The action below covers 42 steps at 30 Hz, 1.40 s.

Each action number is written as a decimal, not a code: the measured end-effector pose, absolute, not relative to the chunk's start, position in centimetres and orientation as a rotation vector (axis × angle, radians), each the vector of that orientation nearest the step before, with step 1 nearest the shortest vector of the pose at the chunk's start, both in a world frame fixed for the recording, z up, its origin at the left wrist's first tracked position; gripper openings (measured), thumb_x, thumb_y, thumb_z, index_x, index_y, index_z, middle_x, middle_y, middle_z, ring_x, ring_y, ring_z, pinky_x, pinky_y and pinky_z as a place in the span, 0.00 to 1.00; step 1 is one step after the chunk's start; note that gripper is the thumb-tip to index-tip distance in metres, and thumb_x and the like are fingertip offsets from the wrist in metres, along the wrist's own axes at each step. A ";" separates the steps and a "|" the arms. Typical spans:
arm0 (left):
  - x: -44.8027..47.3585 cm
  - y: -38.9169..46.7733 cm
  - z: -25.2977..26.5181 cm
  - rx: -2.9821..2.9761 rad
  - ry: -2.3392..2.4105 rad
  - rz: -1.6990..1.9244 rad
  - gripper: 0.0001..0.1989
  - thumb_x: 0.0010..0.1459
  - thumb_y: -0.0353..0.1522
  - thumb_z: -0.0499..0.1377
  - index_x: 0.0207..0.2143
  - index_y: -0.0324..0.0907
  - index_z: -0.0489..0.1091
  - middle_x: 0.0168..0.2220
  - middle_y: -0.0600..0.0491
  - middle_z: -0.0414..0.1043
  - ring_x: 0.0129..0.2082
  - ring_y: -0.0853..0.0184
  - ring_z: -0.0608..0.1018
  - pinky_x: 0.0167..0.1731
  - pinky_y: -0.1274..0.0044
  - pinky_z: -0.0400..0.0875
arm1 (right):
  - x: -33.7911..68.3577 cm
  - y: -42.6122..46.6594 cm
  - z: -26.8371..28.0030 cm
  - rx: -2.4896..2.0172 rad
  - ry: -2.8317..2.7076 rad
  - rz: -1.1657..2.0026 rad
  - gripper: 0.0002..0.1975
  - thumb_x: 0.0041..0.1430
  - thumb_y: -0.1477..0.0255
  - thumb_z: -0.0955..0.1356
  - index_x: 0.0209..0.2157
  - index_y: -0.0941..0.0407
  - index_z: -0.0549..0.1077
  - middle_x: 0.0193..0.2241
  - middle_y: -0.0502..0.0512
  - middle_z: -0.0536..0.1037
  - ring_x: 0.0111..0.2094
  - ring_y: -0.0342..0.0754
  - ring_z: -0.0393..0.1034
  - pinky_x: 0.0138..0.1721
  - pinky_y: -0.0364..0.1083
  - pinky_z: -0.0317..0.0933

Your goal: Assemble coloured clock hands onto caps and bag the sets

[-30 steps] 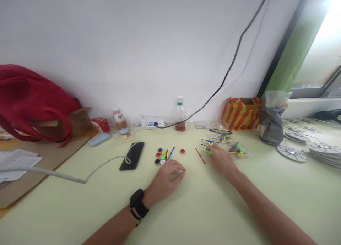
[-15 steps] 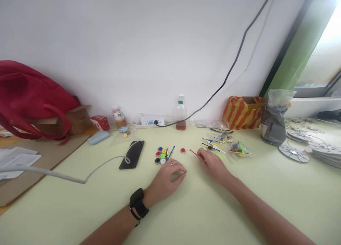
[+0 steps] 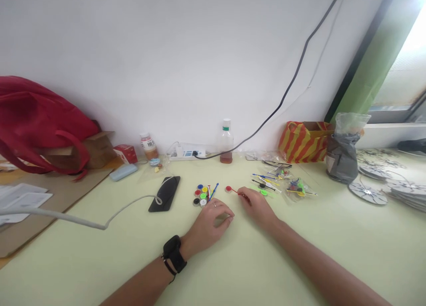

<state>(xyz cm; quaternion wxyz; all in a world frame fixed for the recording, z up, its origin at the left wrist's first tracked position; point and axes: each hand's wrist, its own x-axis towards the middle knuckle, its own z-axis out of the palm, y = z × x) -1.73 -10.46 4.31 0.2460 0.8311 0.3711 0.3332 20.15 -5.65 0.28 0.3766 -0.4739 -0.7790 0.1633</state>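
Note:
My right hand (image 3: pixel 258 207) pinches a thin red plastic arrow (image 3: pixel 234 191), whose far end reaches the small red round base (image 3: pixel 228 189) on the table. Whether the two are joined I cannot tell. My left hand (image 3: pixel 213 221) rests on the table with thumb and index finger curled together; nothing shows between them. Beyond its knuckles lie several small round bases (image 3: pixel 203 196) in different colours, with a blue arrow (image 3: pixel 214 191) and other thin arrows beside them. Near my right hand are a green base (image 3: pixel 263 193), a black base (image 3: pixel 262 186) and loose arrows (image 3: pixel 266 177).
A black phone-like slab (image 3: pixel 166 193) with a grey cable lies left. Clear bags of coloured parts (image 3: pixel 300 190) lie right, near a grey bag (image 3: pixel 342 159) and stacked patterned discs (image 3: pixel 368 192). A bottle (image 3: pixel 226 142) and power strip (image 3: pixel 189 151) stand by the wall.
My right hand has moved left with the red arrow, bringing its end to the red base. The green base has come into view behind that hand. My left hand has hardly moved.

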 end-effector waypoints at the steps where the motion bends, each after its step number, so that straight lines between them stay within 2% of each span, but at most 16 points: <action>1: -1.7 -10.4 4.3 2.270 1.012 0.911 0.06 0.63 0.26 0.59 0.37 0.46 0.75 0.38 0.53 0.77 0.46 0.62 0.75 0.50 0.67 0.69 | 20.1 -5.7 0.3 -1.223 -2.000 0.399 0.08 0.67 0.73 0.60 0.38 0.53 0.70 0.33 0.54 0.77 0.34 0.50 0.70 0.36 0.46 0.60; 32: -1.5 -10.3 3.8 2.285 1.012 0.949 0.07 0.63 0.26 0.59 0.37 0.46 0.75 0.37 0.53 0.78 0.46 0.61 0.75 0.50 0.67 0.69 | 20.3 -5.5 1.1 -1.212 -2.001 0.442 0.09 0.67 0.75 0.60 0.35 0.55 0.70 0.30 0.52 0.75 0.31 0.48 0.67 0.34 0.45 0.57; 36: -1.7 -10.2 3.8 2.288 1.084 0.988 0.08 0.63 0.27 0.59 0.42 0.47 0.75 0.42 0.52 0.78 0.49 0.60 0.75 0.54 0.64 0.68 | 20.5 -6.2 1.9 -1.139 -2.038 0.540 0.07 0.65 0.76 0.61 0.34 0.55 0.69 0.29 0.50 0.73 0.29 0.46 0.65 0.32 0.44 0.56; 42: -2.2 -9.9 3.7 2.350 1.229 1.053 0.17 0.63 0.27 0.59 0.53 0.48 0.71 0.51 0.51 0.74 0.54 0.57 0.71 0.56 0.60 0.66 | 20.6 -7.9 3.6 -1.058 -2.057 0.850 0.05 0.60 0.76 0.63 0.34 0.55 0.70 0.24 0.46 0.70 0.24 0.42 0.60 0.26 0.42 0.53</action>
